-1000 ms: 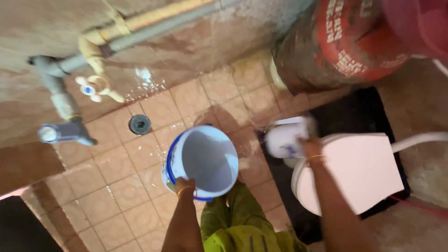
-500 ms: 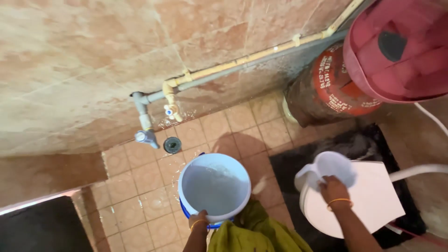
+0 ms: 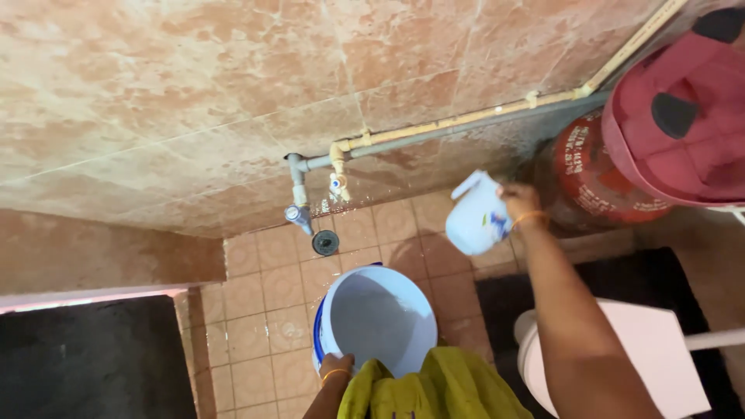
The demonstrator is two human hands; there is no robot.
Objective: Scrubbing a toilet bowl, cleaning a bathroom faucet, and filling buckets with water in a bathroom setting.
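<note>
My left hand (image 3: 336, 365) grips the near rim of a white bucket (image 3: 378, 320) with a blue outside, held over the wet tiled floor. The bucket looks empty inside. My right hand (image 3: 518, 201) is stretched forward and holds a white plastic jug (image 3: 477, 215) by its handle, raised near the wall and tilted. A wall tap (image 3: 299, 211) on a grey pipe sits left of the jug, above a round floor drain (image 3: 325, 243). Yellow-green cloth (image 3: 434, 388) hangs below the bucket.
A red gas cylinder (image 3: 591, 177) stands against the wall at right, with a dark red plastic tub (image 3: 687, 124) above it. A white toilet lid (image 3: 644, 349) lies under my right arm on a dark mat. A low ledge and dark slab (image 3: 85, 357) are at left.
My right hand has lifted the white jug from beside the toilet lid up and forward toward the wall. The view has swung up and back, and the bucket stays in my left hand.
</note>
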